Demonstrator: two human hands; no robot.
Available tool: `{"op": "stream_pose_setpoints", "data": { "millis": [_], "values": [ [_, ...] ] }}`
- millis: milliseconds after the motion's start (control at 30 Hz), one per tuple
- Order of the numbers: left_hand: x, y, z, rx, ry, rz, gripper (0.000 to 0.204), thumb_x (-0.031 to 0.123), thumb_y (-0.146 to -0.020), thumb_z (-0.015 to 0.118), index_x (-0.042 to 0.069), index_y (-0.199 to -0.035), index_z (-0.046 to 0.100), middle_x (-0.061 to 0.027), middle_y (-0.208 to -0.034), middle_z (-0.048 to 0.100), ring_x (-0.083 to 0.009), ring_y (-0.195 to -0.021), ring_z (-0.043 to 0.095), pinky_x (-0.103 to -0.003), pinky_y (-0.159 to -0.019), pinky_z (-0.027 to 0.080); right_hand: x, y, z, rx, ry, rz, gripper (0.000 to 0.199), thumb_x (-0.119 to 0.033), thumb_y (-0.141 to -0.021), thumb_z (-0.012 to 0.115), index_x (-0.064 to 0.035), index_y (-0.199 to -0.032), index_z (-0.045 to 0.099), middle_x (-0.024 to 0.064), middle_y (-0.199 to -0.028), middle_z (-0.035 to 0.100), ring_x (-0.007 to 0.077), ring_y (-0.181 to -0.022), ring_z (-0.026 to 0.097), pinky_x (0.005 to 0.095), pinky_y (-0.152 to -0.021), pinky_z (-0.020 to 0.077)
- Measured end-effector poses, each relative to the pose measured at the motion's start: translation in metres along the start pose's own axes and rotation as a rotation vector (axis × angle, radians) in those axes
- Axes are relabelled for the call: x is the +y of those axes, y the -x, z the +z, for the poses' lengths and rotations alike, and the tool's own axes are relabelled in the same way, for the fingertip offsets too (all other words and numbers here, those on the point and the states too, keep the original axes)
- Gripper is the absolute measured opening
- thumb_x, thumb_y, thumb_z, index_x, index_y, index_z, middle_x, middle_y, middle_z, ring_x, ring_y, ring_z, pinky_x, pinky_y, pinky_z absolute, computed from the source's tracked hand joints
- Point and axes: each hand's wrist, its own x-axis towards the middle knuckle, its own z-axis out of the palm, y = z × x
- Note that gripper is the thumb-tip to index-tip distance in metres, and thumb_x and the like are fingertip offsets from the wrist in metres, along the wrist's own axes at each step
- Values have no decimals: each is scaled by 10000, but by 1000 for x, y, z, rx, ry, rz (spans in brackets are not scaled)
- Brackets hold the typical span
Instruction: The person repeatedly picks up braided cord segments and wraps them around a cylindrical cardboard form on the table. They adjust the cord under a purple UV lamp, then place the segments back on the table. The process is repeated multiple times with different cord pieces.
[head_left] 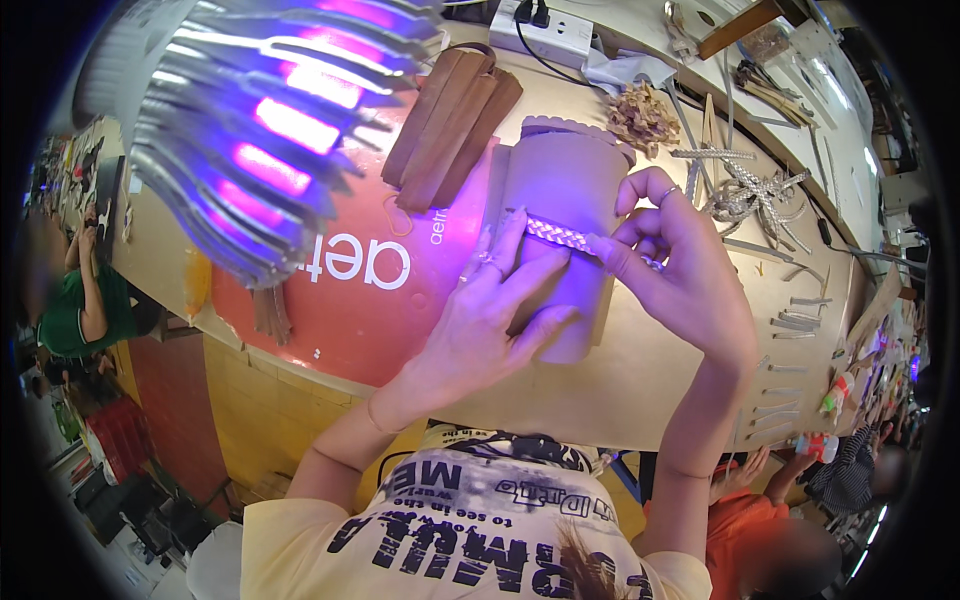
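Observation:
A short braided strip (557,235), pale and shiny under violet light, lies across a brown curved piece (568,175) with a scalloped far edge. My left hand (490,315) rests over the left side of the brown piece, fingers stretched and apart, with fingertips at the strip's left end. At the other end, the thumb and fingers of my right hand (680,265) pinch the strip. The fingertips partly hide both strip ends. Under the brown piece is a tan tabletop (660,400), with a red printed sheet (350,330) to its left.
A large finned lamp (250,130) fills the upper left. Brown strips (455,130) lie behind my left hand. Loose braided cords (760,195), a pile of scraps (640,115) and short cut pieces (795,320) lie rightward. A power strip (545,32) sits far back. Other people are nearby.

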Motion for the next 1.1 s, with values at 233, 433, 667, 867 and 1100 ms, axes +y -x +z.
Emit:
{"op": "stream_pose_setpoints", "data": {
  "millis": [233, 433, 667, 867, 1100],
  "values": [
    [0, -1, -1, -22, -11, -4, 485, 270, -836, 751, 97, -1267, 611, -315, -1431, 413, -435, -1323, 440, -502, -1094, 353, 10, 5, -2, 14, 48, 70, 276, -52, -890, 689, -34, -1036, 456, 7, -773, 604, 13, -673, 507, 176, -572, 374],
    [1, -1, -2, -29, -25, -15, 483, 265, -834, 752, 102, -1267, 615, -308, -1431, 419, -425, -1332, 433, -502, -1105, 338, 16, 6, -2, 18, 43, 69, 282, -83, -887, 702, -39, -1018, 457, -3, -782, 607, 5, -631, 450, 179, -548, 340],
    [1, -1, -2, -40, -28, -20, 482, 251, -831, 754, 105, -1269, 616, -298, -1425, 433, -409, -1341, 429, -518, -1115, 317, 24, 5, 0, 26, 22, 71, 289, -109, -889, 710, -60, -1013, 454, -16, -774, 590, 0, -616, 419, 172, -541, 326],
    [1, -2, -2, -37, -17, -13, 481, 240, -828, 756, 102, -1266, 616, -294, -1425, 435, -404, -1337, 437, -524, -1112, 321, 29, 6, 0, 1, -25, 126, 288, -106, -890, 708, -58, -1006, 448, -13, -788, 569, 10, -665, 484, 170, -553, 352],
    [1, -2, -3, -42, -29, -6, 481, 231, -828, 757, 100, -1267, 613, -290, -1433, 427, -410, -1331, 441, -518, -1110, 330, 32, 6, 5, 47, -76, 60, 281, -91, -873, 696, -45, -1003, 451, 5, -795, 537, 67, -686, 525, 219, -568, 392]
  ]
}}
